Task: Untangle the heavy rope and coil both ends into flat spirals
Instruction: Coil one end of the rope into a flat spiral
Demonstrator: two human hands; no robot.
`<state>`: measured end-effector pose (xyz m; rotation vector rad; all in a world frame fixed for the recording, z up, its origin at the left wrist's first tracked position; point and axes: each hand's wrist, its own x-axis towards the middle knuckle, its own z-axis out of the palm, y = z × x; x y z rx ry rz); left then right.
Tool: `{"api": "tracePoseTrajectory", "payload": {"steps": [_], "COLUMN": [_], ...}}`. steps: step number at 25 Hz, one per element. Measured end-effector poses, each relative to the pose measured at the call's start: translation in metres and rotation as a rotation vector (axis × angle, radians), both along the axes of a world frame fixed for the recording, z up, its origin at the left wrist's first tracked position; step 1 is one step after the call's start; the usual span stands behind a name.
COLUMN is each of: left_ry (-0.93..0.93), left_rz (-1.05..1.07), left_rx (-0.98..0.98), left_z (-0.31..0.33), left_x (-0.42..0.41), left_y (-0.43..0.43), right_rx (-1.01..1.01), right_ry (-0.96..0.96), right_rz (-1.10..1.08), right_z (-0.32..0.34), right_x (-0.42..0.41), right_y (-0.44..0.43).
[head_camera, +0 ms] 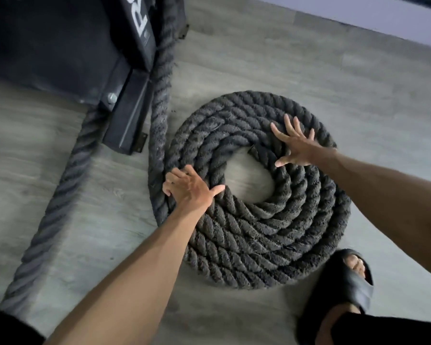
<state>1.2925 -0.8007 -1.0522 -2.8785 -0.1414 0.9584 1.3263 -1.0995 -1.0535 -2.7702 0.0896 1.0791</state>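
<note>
A thick black twisted rope lies on the grey floor as a flat spiral coil [249,235] with a bare patch of floor at its centre. My left hand [188,188] rests on the coil's left side, fingers curled over the outer turns and thumb stretched inward. My right hand [295,143] lies flat on the upper right turns with fingers spread. From the coil's left edge the rope runs up along a black post. A second stretch of rope [57,202] lies diagonally on the floor at the left.
A black metal rack base [125,120] with a bolt stands at the upper left, close to the coil. My foot in a black slide sandal [343,287] is planted at the coil's lower right edge. A pale wall edge runs along the top right.
</note>
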Motion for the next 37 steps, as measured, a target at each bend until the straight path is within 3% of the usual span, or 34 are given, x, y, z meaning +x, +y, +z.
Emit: {"api": "tracePoseTrajectory", "payload": {"steps": [3, 6, 8, 11, 18, 28, 32, 37], "left_ry": [-0.019, -0.186, -0.035, 0.041, -0.123, -0.092, -0.111, -0.557], "left_rz": [0.059, -0.068, -0.224, -0.262, -0.023, 0.258, 0.22, -0.116], "left_rx": [-0.044, -0.221, -0.279, -0.278, -0.198, -0.08, -0.108, -0.192], "left_z": [0.012, 0.014, 0.007, -0.019, -0.023, -0.018, -0.014, -0.029], "left_x": [0.022, 0.074, 0.103, 0.123, 0.149, 0.177, 0.186, 0.174], "left_y": [0.0, -0.017, -0.035, -0.042, -0.072, -0.133, -0.127, -0.09], "right_rx": [0.03, -0.076, -0.078, -0.104, -0.127, -0.089, -0.054, -0.07], "right_ry": [-0.097, -0.107, 0.012, 0.0, -0.015, -0.031, -0.103, -0.24], "right_rz": [-0.116, -0.639, -0.748, -0.708, -0.344, 0.003, 0.019, -0.365], "right_z": [0.006, 0.0, -0.014, -0.036, -0.023, -0.019, -0.014, -0.031], "right_x": [-0.013, -0.071, -0.103, -0.086, 0.046, 0.177, 0.197, 0.115], "right_y": [0.003, 0.027, 0.049, 0.037, -0.05, -0.113, -0.117, -0.098]}}
